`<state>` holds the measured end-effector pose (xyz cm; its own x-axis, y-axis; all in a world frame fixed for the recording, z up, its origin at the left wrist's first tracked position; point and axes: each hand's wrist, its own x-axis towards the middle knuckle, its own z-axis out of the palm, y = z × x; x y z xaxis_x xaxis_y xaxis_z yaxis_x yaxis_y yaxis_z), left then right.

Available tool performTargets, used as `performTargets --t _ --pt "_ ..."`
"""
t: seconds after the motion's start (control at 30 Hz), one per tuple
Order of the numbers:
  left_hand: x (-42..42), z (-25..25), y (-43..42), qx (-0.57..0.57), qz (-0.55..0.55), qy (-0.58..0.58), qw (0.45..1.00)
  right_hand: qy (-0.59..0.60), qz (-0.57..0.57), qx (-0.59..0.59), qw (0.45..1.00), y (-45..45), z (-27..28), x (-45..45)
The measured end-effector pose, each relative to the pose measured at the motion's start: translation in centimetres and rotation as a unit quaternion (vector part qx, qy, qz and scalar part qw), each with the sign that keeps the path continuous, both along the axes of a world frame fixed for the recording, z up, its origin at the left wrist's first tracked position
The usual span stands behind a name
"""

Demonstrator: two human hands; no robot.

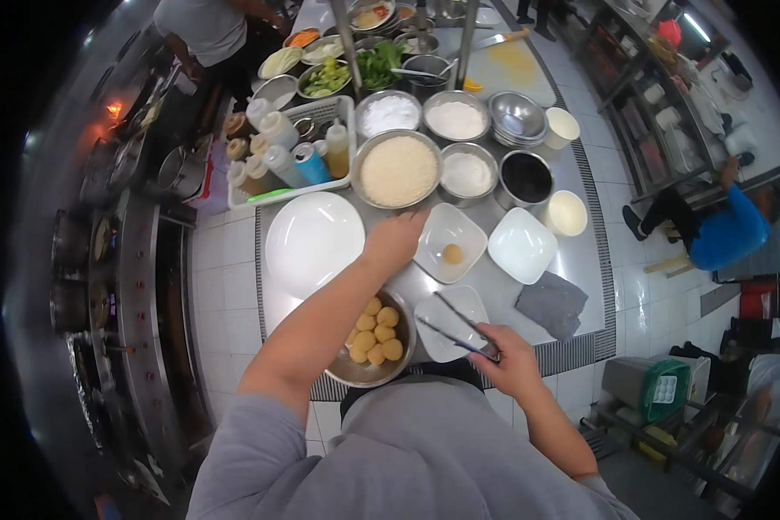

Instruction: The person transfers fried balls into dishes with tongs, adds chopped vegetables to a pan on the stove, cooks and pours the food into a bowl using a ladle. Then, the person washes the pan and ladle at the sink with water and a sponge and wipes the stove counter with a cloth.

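Note:
My left hand (396, 239) is closed at the left rim of a white square bowl (470, 223), which has one small tan ball (452, 254) inside. My right hand (509, 358) grips a pair of dark tongs (461, 334), their arms apart over a second white square bowl (449, 301). Below my left forearm stands a steel bowl (355, 373) with several round tan balls (384, 334) in it; the forearm hides part of it. Just beyond my left hand is a steel bowl of pale crumbs (399, 171).
A white plate (315, 243) lies to the left, a third square bowl (523, 245) and grey cloth (552, 305) to the right. Behind are bowls of white powder (457, 120), a basket of bottles (347, 113) and greens (380, 68). Another person (732, 227) sits at far right; one stands upper left.

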<state>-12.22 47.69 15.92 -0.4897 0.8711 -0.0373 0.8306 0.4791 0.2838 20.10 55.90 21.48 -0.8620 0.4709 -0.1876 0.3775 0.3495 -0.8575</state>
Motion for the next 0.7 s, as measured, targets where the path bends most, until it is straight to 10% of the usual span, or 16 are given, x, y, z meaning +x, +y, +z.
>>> performTargets --t 0.33,0.53,0.7 --pt "3.7 0.7 -29.0 0.301 0.357 -0.113 0.877 -0.162 0.252 0.319 0.899 -7.5 3.9 -10.3" --pt "11.6 -9.1 -45.9 0.236 0.493 -0.105 0.831 -0.178 0.244 0.289 0.908 -6.1 6.6 -11.4" --pt "18.6 -15.8 -53.2 0.053 0.533 -0.143 0.832 -0.199 0.025 0.202 0.959 -3.3 8.9 -10.7"
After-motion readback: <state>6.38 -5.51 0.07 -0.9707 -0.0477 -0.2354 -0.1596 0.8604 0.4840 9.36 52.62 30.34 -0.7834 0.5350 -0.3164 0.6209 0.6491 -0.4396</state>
